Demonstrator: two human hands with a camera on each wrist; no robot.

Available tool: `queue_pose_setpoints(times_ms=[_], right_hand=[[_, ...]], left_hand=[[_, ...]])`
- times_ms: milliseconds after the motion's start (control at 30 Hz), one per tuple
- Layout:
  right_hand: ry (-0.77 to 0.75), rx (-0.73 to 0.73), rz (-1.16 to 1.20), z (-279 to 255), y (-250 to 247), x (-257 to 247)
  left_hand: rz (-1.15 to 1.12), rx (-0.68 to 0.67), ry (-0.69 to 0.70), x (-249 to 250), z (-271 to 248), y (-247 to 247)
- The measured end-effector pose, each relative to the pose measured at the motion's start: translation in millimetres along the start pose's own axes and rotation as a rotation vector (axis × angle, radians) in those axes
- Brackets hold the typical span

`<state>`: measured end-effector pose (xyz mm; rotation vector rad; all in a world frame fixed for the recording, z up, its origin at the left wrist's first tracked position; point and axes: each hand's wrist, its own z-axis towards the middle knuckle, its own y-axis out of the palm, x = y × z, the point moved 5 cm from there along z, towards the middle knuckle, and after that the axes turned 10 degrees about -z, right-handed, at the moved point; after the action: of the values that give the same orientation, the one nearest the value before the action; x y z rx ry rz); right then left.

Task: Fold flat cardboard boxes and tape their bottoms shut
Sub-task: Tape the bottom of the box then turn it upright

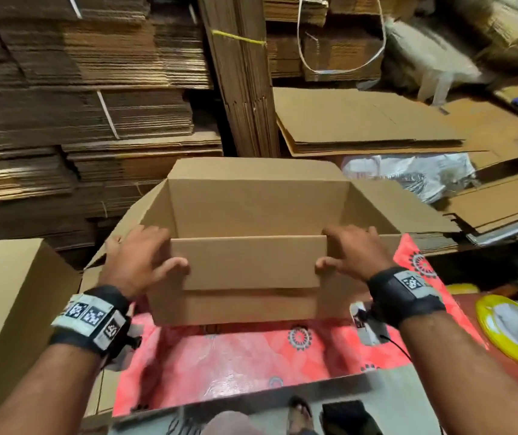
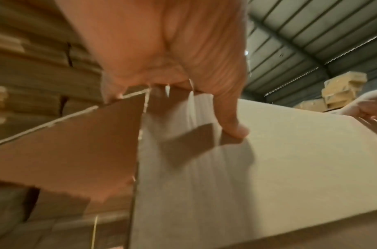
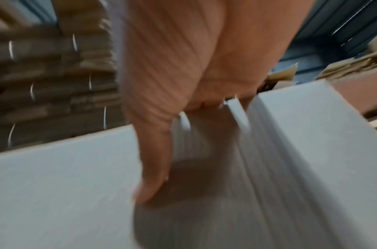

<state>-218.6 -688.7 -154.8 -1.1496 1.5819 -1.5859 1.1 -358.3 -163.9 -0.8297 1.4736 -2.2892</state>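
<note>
A storeroom is seen from the head camera, walled by bundled stacks of flat cardboard point(image 1: 88, 98), with loose flat sheets point(image 1: 361, 120) lying to the right. A table covered by a red patterned cloth point(image 1: 251, 356) stands in front of the person; a yellow tape roll point(image 1: 508, 328) lies at its right end and a finished box point(image 1: 10, 309) stands at the left. The cardboard box point(image 1: 251, 215), opened into shape, is held over the cloth with its open end facing up. The left hand point(image 1: 140, 259) is clamped over the near left corner, fingers inside and thumb pressed on the folded-down near flap point(image 1: 245, 265). The right hand point(image 1: 350, 252) is clamped the same way over the near right corner.

From the left wrist, the thumb point(image 2: 234, 129) is shown flat against the pale outer panel point(image 2: 268, 168), and a brown side flap point(image 2: 77, 151) is seen sticking out loose. The picture is blurred by motion.

From the right wrist, only a thumb point(image 3: 153, 176) laid on smooth cardboard point(image 3: 55, 185) can be made out, with heavy blur.

Whether the bottom has been taped cannot be told. It is judged that the box is being turned or repositioned. With only the two near corners gripped, the walls could be racked out of square. The loose side flap could be caught and creased against the table if the box is set down carelessly.
</note>
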Motion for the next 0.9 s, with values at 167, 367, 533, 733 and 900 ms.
queue_pose_setpoints(times_ms=[167,367,533,733,900], right_hand=[[0.024,0.107,0.215,7,-64,32],[0.229,0.160,0.126,10,-5,37],[0.299,-0.045,0.209,10,86,61],[0.268,-0.171,0.214,34,56,57],[0.204,-0.283,0.216,73,45,44]], left_hand=[[-0.063,0.091,-0.017,1,40,-55],[0.005,-0.076,-0.269,-12,34,13],[-0.307,-0.135,-0.340,-14,-2,74],[-0.384,-0.138,-0.529,-20,21,71],[-0.353,-0.260,-0.646,-46,26,67]])
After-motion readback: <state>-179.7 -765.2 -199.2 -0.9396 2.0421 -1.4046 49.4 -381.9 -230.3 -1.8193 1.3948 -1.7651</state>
